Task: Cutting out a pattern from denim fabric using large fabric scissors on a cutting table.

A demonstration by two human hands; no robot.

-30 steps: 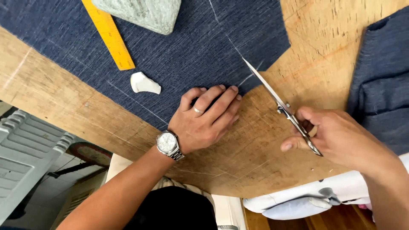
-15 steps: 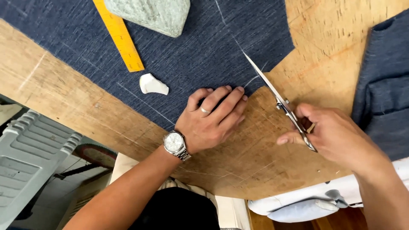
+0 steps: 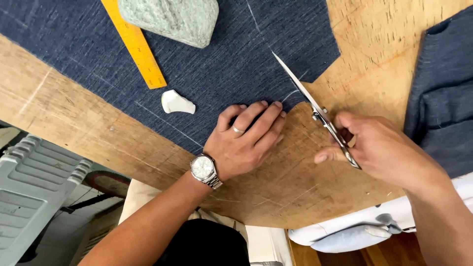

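Surface: worn wooden surface (image 3: 74, 123), scratched, curved near edge; carries all the work items.
Below edge: grey plastic crate (image 3: 29, 197) at lower left; white cloth (image 3: 354, 229) at lower right, under the surface edge.
Left hand (image 3: 244, 143): flat, palm down, fingers (image 3: 261, 116) spread and extended, gripping nothing; fingertips press the cut edge of the denim, heel of hand on bare wood. Ring on one finger, metal watch (image 3: 203, 168) on wrist.
Right hand (image 3: 382, 148): fingers closed through the handles of the scissors (image 3: 315, 108), holding them.
Scissors: blades appear nearly together, tip pointing up-left onto the denim, just right of the left fingertips; blade lies along a white chalk line at the fabric edge.
Denim (image 3: 236, 59): dark blue piece lying flat across the upper middle of the surface, marked with several white chalk lines; lower edge runs diagonally.
Chalk (image 3: 176, 102): small white piece on the denim, left of the left hand, apart from it.
Ruler (image 3: 135, 44): yellow, diagonal on the denim, beyond the chalk.
Stone (image 3: 170, 17): grey-green, resting on the denim at top, touching the ruler.
Second denim (image 3: 441, 93): at right edge, apart from the first.
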